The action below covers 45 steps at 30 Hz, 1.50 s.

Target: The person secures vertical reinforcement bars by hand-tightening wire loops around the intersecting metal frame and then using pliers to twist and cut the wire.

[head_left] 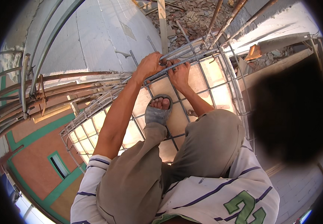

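My left hand (150, 67) is curled around the long edge rebar (202, 56) at the top of a steel mesh cage. Just to its right, my right hand (178, 74) has bent fingers on that same bar; anything small between the fingertips is too small to make out. Square rebar mesh (206, 86) lies over pale tan panels (221, 71) beneath me. My sandaled foot (157, 110) rests on the mesh below both hands, with my bent knee (215, 130) to its right.
Bundled, bent rusty bars (46, 78) cross the left beside a pale concrete slab (90, 33). Upright bars (228, 22) and a wooden strip (162, 22) stand near rubble (183, 13). A painted orange-and-green surface (34, 156) shows lower down. A dark blur (292, 112) hides much of the right.
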Available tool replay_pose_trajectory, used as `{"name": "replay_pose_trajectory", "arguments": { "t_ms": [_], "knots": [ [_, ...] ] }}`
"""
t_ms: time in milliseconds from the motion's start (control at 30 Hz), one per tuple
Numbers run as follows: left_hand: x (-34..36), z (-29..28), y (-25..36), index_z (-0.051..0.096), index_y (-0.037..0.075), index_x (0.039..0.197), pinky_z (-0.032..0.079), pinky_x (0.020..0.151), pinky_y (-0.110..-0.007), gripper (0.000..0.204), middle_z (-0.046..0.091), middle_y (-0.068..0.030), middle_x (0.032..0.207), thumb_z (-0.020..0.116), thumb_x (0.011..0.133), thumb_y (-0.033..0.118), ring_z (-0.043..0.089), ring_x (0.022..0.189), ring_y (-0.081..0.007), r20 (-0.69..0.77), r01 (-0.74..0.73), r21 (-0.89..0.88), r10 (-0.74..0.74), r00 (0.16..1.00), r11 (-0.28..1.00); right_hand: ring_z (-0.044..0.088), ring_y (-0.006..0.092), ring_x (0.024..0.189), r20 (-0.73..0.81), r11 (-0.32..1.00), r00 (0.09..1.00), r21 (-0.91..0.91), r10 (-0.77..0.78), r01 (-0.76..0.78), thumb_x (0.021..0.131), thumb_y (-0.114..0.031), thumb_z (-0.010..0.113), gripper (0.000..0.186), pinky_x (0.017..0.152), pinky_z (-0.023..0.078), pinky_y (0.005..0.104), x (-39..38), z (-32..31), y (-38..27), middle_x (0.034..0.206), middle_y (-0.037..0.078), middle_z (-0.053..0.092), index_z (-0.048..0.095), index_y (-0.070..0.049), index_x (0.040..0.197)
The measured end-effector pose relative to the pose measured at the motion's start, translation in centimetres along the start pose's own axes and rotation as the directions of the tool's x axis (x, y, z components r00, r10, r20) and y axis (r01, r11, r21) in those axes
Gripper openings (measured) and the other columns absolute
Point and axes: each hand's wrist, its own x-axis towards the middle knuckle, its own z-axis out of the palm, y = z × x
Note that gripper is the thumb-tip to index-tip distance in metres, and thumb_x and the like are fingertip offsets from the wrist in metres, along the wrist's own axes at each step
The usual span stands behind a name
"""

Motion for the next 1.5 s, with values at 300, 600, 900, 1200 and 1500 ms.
{"name": "replay_pose_trajectory", "arguments": {
  "t_ms": [300,600,900,1200,1500],
  "knots": [
    [-0.1,0.2,0.4,0.064,0.005,0.091,0.049,0.069,-0.039,0.025,0.065,-0.0109,0.081,0.076,0.075,0.020,0.063,0.074,-0.0290,-0.008,0.034,-0.091,-0.035,0.999,0.995,0.063,0.0260,0.094,-0.010,0.993,0.998,-0.104,-0.064,0.062,0.091,-0.018,0.058,0.013,0.093,0.035,0.0445,0.1,-0.3,0.2,0.088,0.009,0.067,0.063,-0.008,0.096],
    [0.0,-0.1,0.2,0.066,0.004,0.087,0.048,0.065,-0.035,0.019,0.062,-0.0077,0.074,0.075,0.072,0.014,0.061,0.070,-0.0225,0.057,0.053,-0.151,-0.044,0.997,0.987,0.065,0.0289,0.085,0.116,0.960,0.989,-0.250,-0.097,0.123,0.087,-0.016,0.057,0.009,0.087,0.038,0.0437,0.6,-1.0,0.4,0.083,0.010,0.067,0.062,-0.008,0.089],
    [0.3,0.3,0.3,0.062,0.002,0.085,0.048,0.068,-0.039,0.024,0.062,-0.0127,0.078,0.078,0.072,0.015,0.061,0.073,-0.0278,0.043,0.023,-0.136,-0.018,0.999,0.990,0.066,0.0296,0.083,0.135,0.988,0.991,-0.152,0.006,0.014,0.095,-0.023,0.053,0.019,0.093,0.035,0.0465,0.4,-1.2,0.1,0.081,0.014,0.069,0.064,-0.007,0.092],
    [0.3,0.0,0.9,0.062,0.002,0.088,0.048,0.067,-0.042,0.030,0.063,-0.0158,0.077,0.077,0.074,0.023,0.061,0.073,-0.0337,0.035,0.039,-0.114,-0.035,0.999,0.993,0.067,0.0315,0.079,0.134,0.988,0.985,-0.127,0.107,-0.090,0.098,-0.026,0.051,0.024,0.095,0.033,0.0473,0.5,-0.8,-0.3,0.073,0.015,0.068,0.066,-0.007,0.095],
    [-0.4,-0.3,1.2,0.062,0.001,0.083,0.049,0.065,-0.040,0.026,0.063,-0.0153,0.072,0.073,0.077,0.023,0.063,0.068,-0.0333,-0.030,0.099,-0.039,-0.100,0.995,0.994,0.066,0.0286,0.084,0.020,0.999,0.999,0.009,0.032,-0.032,0.095,-0.023,0.056,0.018,0.092,0.034,0.0441,0.4,-0.9,-0.9,0.083,0.012,0.070,0.066,-0.008,0.092]
  ]
}}
